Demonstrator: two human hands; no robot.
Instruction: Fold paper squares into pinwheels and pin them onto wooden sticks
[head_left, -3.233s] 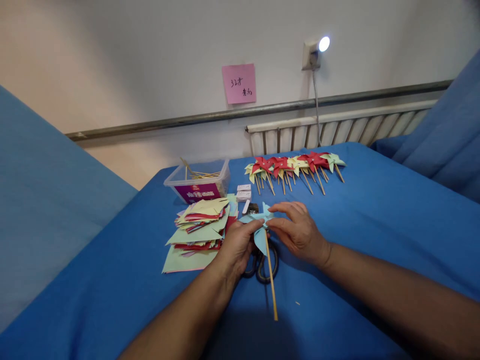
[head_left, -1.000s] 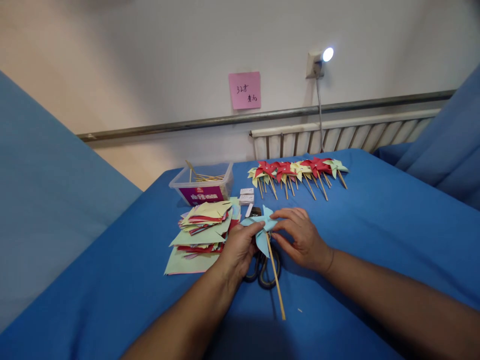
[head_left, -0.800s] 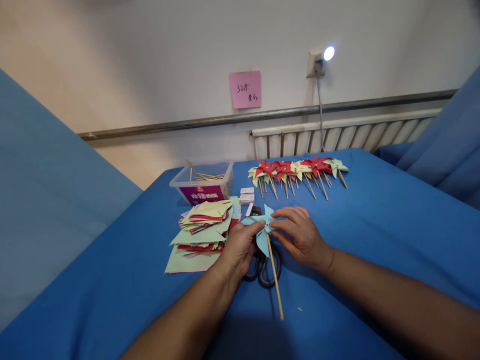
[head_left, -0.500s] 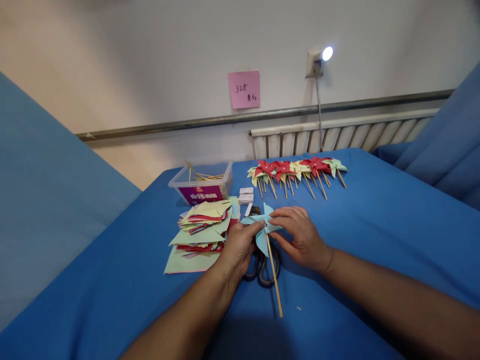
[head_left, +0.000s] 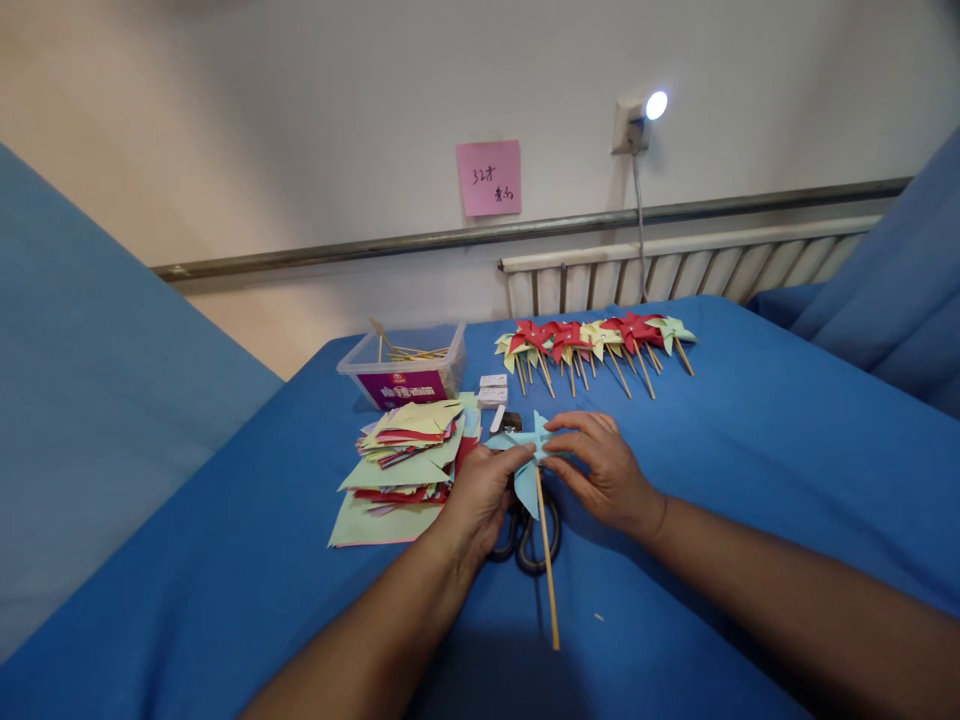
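Both my hands hold a light blue paper pinwheel [head_left: 526, 482] over the middle of the blue-covered table [head_left: 750, 440]. My left hand [head_left: 480, 495] pinches its centre from the left, and my right hand [head_left: 600, 472] pinches it from the right. The pinwheel's thin wooden stick [head_left: 547, 565] points down toward me. Black scissors [head_left: 529, 530] lie on the cloth right under the pinwheel.
A pile of cut coloured paper [head_left: 405, 455] lies left of my hands. Behind it stands a clear plastic box of wooden sticks [head_left: 405, 365] and two small white boxes [head_left: 492, 390]. A row of several finished red and yellow pinwheels [head_left: 596, 340] lies at the far edge.
The pinwheel's stick has swung slightly, from leaning right to pointing nearly straight at me. My fingers shifted a little at its centre. Everything else stayed put.
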